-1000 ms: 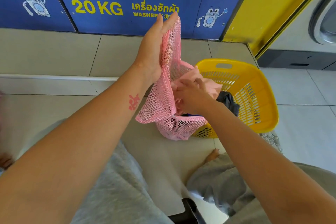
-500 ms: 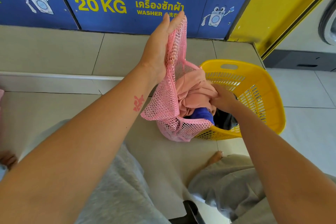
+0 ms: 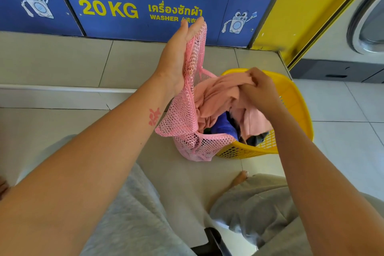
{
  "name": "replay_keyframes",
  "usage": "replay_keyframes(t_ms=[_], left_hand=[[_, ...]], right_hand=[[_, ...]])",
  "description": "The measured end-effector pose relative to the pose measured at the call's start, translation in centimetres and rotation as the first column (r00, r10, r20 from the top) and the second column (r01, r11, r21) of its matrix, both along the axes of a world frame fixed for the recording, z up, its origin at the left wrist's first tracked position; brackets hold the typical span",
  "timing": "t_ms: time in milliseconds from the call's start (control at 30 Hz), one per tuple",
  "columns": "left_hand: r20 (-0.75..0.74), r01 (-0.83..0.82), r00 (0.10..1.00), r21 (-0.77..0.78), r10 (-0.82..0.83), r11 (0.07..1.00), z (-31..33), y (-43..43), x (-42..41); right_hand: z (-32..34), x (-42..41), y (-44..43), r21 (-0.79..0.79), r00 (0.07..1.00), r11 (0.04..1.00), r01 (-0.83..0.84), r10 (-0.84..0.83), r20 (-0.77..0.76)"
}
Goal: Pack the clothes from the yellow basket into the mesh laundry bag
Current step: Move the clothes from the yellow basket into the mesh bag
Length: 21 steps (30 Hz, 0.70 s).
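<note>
The pink mesh laundry bag (image 3: 182,122) stands on the floor against the yellow basket (image 3: 295,97). My left hand (image 3: 176,58) holds the bag's upper edge high, fingers flat against the mesh, keeping its mouth wide. My right hand (image 3: 259,89) is closed on a pink garment (image 3: 216,97) that drapes from the basket side into the bag's mouth. A blue garment (image 3: 224,127) lies under it at the bag's opening. A dark piece of clothing (image 3: 256,139) shows inside the basket beneath my right forearm.
A blue washer panel (image 3: 128,6) marked 20 KG rises behind a tiled step (image 3: 62,62). A yellow pillar (image 3: 311,6) and another machine (image 3: 365,27) stand at the right. My knees in grey trousers (image 3: 128,224) fill the foreground, and a bare toe (image 3: 242,176) shows.
My right hand rose from low in the basket and lifted the pink garment higher over the bag's mouth. The left hand kept holding the bag's edge up.
</note>
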<state>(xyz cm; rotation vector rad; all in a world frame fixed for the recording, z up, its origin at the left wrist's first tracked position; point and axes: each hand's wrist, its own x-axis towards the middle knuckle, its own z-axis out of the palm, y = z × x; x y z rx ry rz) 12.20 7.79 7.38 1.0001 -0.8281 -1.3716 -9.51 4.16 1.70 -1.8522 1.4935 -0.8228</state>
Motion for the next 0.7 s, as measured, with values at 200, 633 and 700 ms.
replay_keyframes(t_ms=[200,633,700], left_hand=[[-0.076,0.005,0.997,-0.018,-0.006,1.0,0.5,0.4,-0.5],[-0.007,0.014,1.0,-0.029,-0.015,0.999,0.3,0.1,-0.1],[-0.002,0.016,1.0,-0.023,-0.016,1.0,0.2,0.0,-0.2]], right_hand=[[2.3,6.9,1.5,-0.189,0.999,0.982,-0.026,0.034,0.039],[-2.8,4.4,1.3,-0.001,0.952,1.0,0.009,-0.009,-0.307],[-3.6,2.6,0.5,0.158,0.927,0.972,0.172,-0.106,-0.36]])
